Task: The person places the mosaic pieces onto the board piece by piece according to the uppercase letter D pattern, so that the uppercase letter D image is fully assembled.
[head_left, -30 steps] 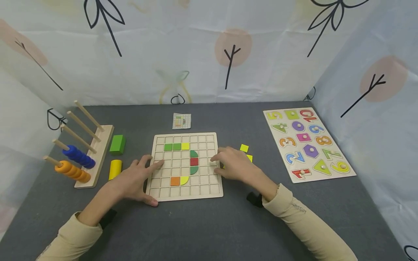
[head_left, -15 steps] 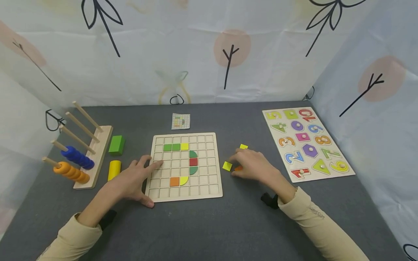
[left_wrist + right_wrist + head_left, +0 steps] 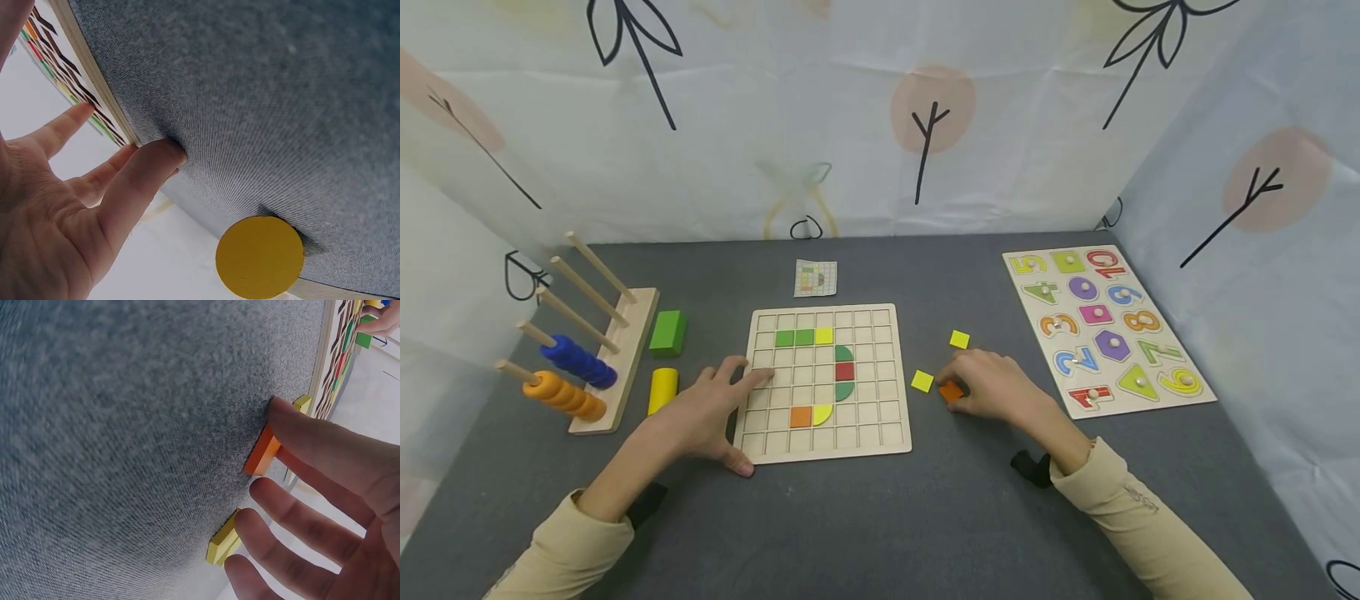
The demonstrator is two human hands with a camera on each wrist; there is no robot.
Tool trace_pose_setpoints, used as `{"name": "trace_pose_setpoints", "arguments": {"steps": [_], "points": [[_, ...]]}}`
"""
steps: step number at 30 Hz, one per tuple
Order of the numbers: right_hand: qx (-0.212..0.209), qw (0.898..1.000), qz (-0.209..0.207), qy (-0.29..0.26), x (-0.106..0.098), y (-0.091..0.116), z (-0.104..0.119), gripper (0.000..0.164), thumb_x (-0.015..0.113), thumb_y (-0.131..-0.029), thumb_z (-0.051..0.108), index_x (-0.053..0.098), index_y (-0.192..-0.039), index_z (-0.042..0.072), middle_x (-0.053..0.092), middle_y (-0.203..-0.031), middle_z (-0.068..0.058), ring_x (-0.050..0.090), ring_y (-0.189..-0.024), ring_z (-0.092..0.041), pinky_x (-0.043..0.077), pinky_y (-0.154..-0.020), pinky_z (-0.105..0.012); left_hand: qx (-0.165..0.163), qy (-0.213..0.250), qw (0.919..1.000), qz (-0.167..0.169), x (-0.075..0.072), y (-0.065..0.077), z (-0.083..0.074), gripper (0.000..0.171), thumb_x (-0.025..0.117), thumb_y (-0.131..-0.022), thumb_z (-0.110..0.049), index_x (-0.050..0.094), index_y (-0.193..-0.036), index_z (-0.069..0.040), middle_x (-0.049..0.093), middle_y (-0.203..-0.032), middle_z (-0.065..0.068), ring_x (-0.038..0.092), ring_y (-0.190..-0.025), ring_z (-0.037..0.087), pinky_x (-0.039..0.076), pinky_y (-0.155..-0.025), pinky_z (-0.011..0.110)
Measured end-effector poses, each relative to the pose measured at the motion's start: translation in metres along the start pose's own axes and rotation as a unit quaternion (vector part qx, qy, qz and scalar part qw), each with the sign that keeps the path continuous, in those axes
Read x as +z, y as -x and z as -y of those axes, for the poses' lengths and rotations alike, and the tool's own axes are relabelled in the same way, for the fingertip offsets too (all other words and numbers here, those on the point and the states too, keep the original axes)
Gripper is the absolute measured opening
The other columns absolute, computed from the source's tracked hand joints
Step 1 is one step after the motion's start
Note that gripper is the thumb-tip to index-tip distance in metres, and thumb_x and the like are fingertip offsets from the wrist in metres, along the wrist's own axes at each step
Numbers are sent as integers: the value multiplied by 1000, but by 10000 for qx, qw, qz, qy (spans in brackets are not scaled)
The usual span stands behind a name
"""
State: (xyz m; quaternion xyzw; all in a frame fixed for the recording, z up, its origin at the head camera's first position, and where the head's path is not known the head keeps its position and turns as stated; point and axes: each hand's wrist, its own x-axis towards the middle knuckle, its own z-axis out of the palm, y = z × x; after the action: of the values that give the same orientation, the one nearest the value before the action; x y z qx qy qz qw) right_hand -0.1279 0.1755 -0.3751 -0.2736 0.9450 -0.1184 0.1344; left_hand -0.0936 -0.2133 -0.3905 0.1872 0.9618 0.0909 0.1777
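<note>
A wooden grid board point(image 3: 868, 433) lies on the dark grey table, with several coloured tiles in its squares, among them a red one point(image 3: 845, 372). My left hand point(image 3: 703, 414) rests at the board's left side, fingers spread and thumb by the front corner. To the right of the board, my right hand point(image 3: 996, 385) holds a small orange tile point(image 3: 951, 392) on the table between thumb and index finger. One yellow tile point(image 3: 922, 381) lies between that tile and the board, another point(image 3: 959, 339) just beyond the hand. The right wrist view shows yellow point(image 3: 224, 540) beside the other fingertips.
Behind the board lies a small printed pattern card point(image 3: 816, 279). On the left stand a wooden peg stacker point(image 3: 632, 333) with blue and orange rings, a green block point(image 3: 668, 333) and a yellow cylinder point(image 3: 662, 390). A number puzzle board point(image 3: 1052, 279) lies at right.
My right hand has moved right from the board's edge to the orange tile, uncovering the yellow tile beside the board. The left hand has stayed almost still.
</note>
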Motion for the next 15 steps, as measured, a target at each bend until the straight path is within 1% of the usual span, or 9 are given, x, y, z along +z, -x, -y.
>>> {"name": "trace_pose_setpoints", "arguments": {"steps": [9,15], "points": [[-174,9998,-43,-52,2,-1,0,19,83,-84,13,80,-103,13,70,-96,-4,52,-72,-10,40,-57,-23,10,1,10000,-44,0,0,0,125,98,-50,-58,42,-154,-16,35,-154,30,50,-119,51,54,-87,57],[-183,9998,-54,-95,4,-1,0,17,80,-85,12,79,-102,13,68,-94,-4,51,-71,-10,40,-57,-24,9,-29,10000,-68,0,1,0,125,98,-50,-58,43,-153,-15,36,-153,29,51,-118,50,55,-86,56]]}}
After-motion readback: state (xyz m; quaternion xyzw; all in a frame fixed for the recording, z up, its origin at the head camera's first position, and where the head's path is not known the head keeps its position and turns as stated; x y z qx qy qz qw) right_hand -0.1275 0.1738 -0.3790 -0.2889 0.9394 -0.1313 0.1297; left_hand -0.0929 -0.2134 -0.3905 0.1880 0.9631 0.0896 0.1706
